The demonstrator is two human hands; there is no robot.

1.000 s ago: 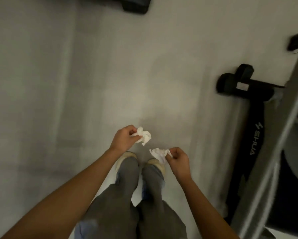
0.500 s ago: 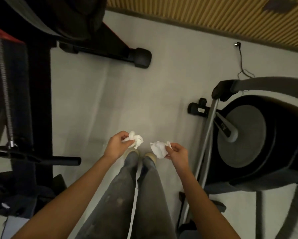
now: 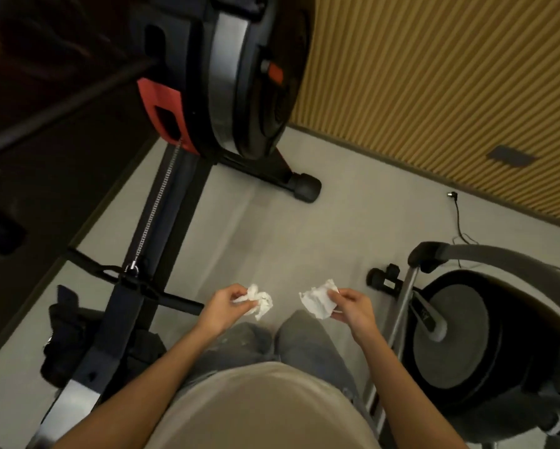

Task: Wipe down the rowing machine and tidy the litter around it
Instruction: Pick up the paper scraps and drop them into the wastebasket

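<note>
The rowing machine [image 3: 227,76] stands at the left, black with a red panel, its chain running down to the black pull handle [image 3: 133,280] and its rail [image 3: 123,319] passing left of my legs. My left hand [image 3: 223,307] pinches a crumpled white tissue [image 3: 259,299] just right of the handle's end. A second crumpled white tissue [image 3: 317,301] is held in my right hand [image 3: 353,307]. Both hands hover over the grey floor in front of my knees, about a hand's width apart.
An elliptical trainer [image 3: 460,335] with a grey disc and metal tubes stands close on the right. A black cable [image 3: 457,218] lies on the floor by the ribbed wooden wall [image 3: 434,76]. The rower's front foot [image 3: 304,187] sticks out ahead. Footrests [image 3: 65,335] sit at lower left.
The view has tilted up from the floor, bringing the rower's flywheel and the wall into sight. My hands still hold the two tissues and have drifted slightly apart.
</note>
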